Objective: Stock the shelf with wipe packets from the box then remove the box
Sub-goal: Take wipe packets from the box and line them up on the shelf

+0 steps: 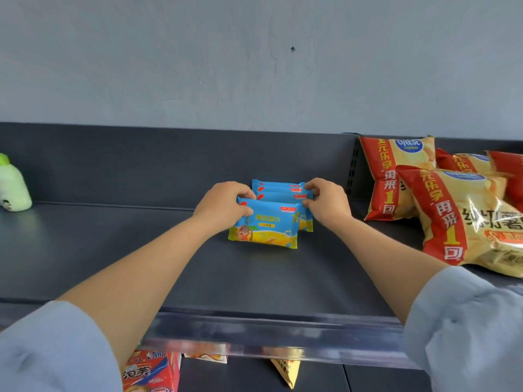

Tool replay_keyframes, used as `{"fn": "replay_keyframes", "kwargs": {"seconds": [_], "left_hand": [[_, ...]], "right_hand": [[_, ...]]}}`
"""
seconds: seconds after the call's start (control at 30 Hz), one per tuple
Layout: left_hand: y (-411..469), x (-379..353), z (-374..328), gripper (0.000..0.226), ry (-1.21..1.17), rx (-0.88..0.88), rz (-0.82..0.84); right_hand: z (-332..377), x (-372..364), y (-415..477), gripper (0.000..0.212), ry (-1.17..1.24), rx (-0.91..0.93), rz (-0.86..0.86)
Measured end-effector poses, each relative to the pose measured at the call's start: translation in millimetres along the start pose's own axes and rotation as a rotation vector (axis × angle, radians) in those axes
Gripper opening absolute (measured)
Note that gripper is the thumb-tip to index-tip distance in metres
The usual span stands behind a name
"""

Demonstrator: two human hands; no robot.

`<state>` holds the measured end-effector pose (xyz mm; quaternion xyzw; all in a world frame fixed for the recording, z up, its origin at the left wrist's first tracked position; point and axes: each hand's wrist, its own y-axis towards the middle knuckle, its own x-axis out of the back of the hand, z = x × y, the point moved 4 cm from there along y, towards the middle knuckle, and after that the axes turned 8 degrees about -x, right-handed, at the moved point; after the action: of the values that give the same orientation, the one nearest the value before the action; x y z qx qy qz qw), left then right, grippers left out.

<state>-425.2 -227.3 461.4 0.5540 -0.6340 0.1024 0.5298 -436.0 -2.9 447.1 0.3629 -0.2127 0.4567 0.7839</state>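
Several blue and yellow wipe packets point(268, 224) stand upright in a row on the dark grey shelf point(113, 244), near its middle. My left hand point(223, 205) grips the left end of the front packets. My right hand point(328, 203) pinches the right end of the same row, fingers on the packets' top edges. Both hands press the packets together from either side. The box is not in view.
Red and yellow chip bags point(458, 216) lie piled on the shelf's right side, close to my right forearm. A pale green bottle point(12, 188) stands at the far left. The shelf's shiny front rail point(268, 335) runs below, with snack packs on the lower shelf.
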Motion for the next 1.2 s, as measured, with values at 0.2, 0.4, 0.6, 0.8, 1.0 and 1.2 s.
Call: {"fn": "replay_keyframes", "kwargs": {"seconds": [0.2, 0.4, 0.6, 0.8, 1.0, 1.2], "left_hand": [[12, -10, 2, 0.022, 0.066, -0.014, -0.055], [24, -19, 0, 0.021, 0.142, -0.043, -0.057], [33, -31, 1, 0.028, 0.15, -0.068, -0.01], [38, -38, 2, 0.031, 0.229, -0.102, -0.012], [42, -45, 3, 0.049, 0.313, -0.129, 0.058], [48, -49, 3, 0.046, 0.42, -0.17, 0.004]], "right_hand": [[-5, -8, 13, 0.029, 0.011, -0.015, -0.024], [-10, -10, 24, 0.028, 0.014, -0.01, -0.021], [-14, -12, 32, 0.028, 0.003, -0.009, 0.02], [-16, -15, 38, 0.033, -0.019, 0.015, 0.092], [-16, -16, 42, 0.029, -0.033, 0.015, 0.089], [-12, -16, 44, 0.028, -0.075, 0.029, 0.054]]}}
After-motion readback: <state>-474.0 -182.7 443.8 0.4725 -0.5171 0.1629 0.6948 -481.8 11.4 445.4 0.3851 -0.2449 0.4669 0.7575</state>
